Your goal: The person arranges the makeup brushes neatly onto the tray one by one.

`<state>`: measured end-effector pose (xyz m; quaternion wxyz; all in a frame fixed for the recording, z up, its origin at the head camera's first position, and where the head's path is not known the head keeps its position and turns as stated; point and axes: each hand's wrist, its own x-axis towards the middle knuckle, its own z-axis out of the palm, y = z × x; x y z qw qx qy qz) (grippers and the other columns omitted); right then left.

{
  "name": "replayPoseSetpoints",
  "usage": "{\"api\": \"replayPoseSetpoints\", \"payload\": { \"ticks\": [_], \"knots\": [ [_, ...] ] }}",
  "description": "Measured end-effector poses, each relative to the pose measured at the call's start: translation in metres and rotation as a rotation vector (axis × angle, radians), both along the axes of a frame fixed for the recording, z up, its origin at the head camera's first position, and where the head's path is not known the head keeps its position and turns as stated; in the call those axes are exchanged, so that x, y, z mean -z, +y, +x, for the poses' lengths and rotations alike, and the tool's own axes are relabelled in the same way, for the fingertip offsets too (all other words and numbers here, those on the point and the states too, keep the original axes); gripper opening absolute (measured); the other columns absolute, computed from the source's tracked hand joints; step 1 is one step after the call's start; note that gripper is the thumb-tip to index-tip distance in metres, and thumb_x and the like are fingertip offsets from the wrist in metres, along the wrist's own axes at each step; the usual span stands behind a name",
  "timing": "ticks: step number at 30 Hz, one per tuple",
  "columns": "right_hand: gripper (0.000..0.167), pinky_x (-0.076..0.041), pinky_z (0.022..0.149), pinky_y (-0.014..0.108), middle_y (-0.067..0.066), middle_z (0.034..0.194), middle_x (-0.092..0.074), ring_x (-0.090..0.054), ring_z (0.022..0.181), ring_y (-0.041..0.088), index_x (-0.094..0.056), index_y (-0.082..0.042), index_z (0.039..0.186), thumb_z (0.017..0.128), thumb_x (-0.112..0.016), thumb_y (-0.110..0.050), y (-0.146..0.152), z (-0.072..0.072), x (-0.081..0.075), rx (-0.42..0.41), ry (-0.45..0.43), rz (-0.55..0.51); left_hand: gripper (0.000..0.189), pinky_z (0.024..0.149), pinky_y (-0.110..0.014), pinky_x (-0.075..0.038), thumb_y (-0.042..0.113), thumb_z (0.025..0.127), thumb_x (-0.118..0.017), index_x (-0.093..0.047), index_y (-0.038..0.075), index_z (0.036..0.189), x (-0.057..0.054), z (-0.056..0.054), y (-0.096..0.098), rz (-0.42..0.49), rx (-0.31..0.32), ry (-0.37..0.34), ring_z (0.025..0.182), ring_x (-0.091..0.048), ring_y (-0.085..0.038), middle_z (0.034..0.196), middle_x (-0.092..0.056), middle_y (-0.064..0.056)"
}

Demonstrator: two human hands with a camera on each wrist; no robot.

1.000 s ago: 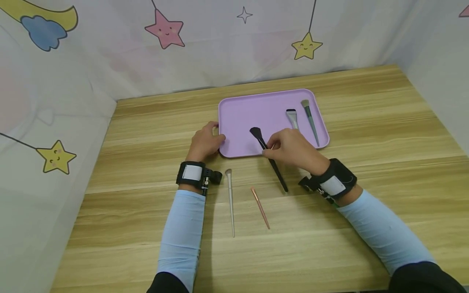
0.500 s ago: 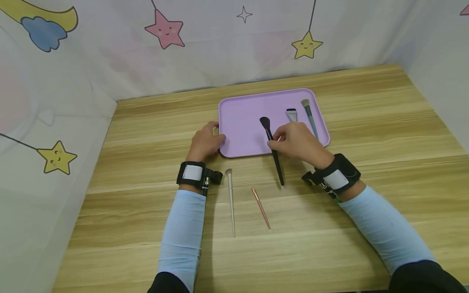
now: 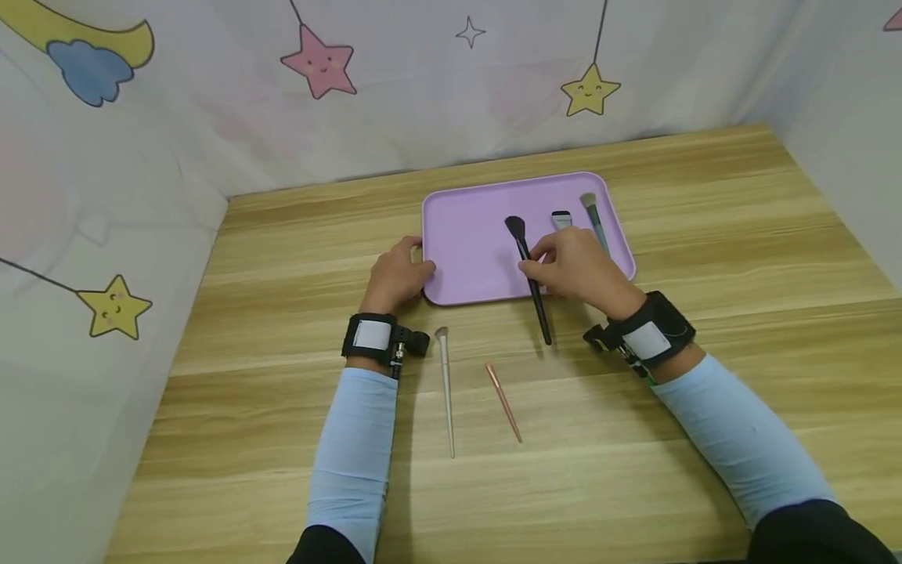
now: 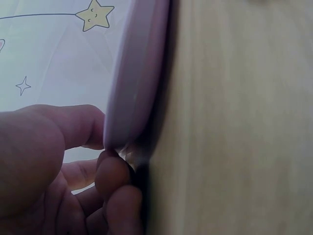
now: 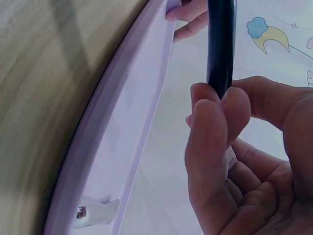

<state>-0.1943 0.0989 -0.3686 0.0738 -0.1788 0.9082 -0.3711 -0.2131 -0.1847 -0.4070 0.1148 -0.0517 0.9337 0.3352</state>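
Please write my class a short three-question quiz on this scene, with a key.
1. True or false: the left hand grips the edge of the rectangular purple tray.
2. Multiple choice: what does the right hand pinch? A) tapered green-handled brush; B) long black brush with dark bristles; C) wide-headed silver brush.
3. Count: how many brushes lie directly on the wood-grain table?

Key: 1. True. 2. B. 3. Two: a slim pale-grey brush and a short copper-pink brush.

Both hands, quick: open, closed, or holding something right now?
Left hand: holding the purple tray by its left edge.
Right hand: pinching the black brush by its handle.
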Motion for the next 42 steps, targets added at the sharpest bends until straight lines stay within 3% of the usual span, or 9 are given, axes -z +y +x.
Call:
{"api": "replayPoseSetpoints", "payload": {
  "ticks": [9, 19, 27, 35, 42],
  "knots": [
    [0.029, -0.046, 0.05, 0.028, 0.009, 0.071, -0.07, -0.066, 0.056, 0.017, -0.075, 0.004, 0.095, 0.092, -0.071, -0.024, 0.001, -0.012, 0.002, 0.037, 0.051, 0.025, 0.06, 0.075, -0.039, -0.046, 0.029, 0.093, -0.056, -0.047, 0.012, 0.149, 0.002, 0.002, -0.001, -0.014, 0.003, 0.029, 0.098, -0.059, -0.033, 0.127, -0.059, -0.018],
    [0.029, -0.044, 0.046, 0.027, 0.009, 0.068, -0.069, -0.063, 0.053, 0.016, -0.075, 0.005, 0.1, 0.093, -0.071, -0.023, 0.003, -0.029, 0.006, 0.074, 0.008, 0.028, 0.059, 0.069, -0.037, -0.045, 0.028, 0.093, -0.057, -0.047, 0.011, 0.149, 0.0, 0.002, -0.003, -0.011, 0.003, 0.029, 0.086, -0.061, -0.031, 0.122, -0.061, -0.018],
    [0.032, -0.044, 0.048, 0.027, 0.012, 0.07, -0.07, -0.064, 0.054, 0.016, -0.074, 0.007, 0.102, 0.094, -0.071, -0.023, 0.001, -0.037, 0.004, 0.08, -0.035, 0.034, 0.058, 0.077, -0.039, -0.046, 0.028, 0.093, -0.058, -0.048, 0.012, 0.149, 0.001, 0.002, -0.001, -0.02, -0.003, 0.034, 0.098, -0.059, -0.033, 0.127, -0.06, -0.018],
    [0.032, -0.045, 0.049, 0.029, 0.009, 0.068, -0.069, -0.064, 0.055, 0.018, -0.075, 0.005, 0.105, 0.095, -0.07, -0.026, 0.001, -0.046, 0.002, 0.1, -0.033, 0.047, 0.058, 0.075, -0.038, -0.045, 0.028, 0.093, -0.057, -0.048, 0.012, 0.148, 0.001, 0.002, 0.0, -0.011, -0.004, 0.024, 0.096, -0.058, -0.032, 0.125, -0.059, -0.016],
    [0.031, -0.046, 0.05, 0.029, 0.008, 0.067, -0.069, -0.064, 0.054, 0.018, -0.075, 0.004, 0.103, 0.094, -0.071, -0.026, -0.001, -0.055, 0.002, 0.106, -0.021, 0.046, 0.059, 0.083, -0.041, -0.046, 0.028, 0.093, -0.057, -0.048, 0.012, 0.149, 0.001, 0.002, -0.002, -0.029, -0.004, 0.034, 0.105, -0.055, -0.034, 0.13, -0.058, -0.016]
  ]
}}
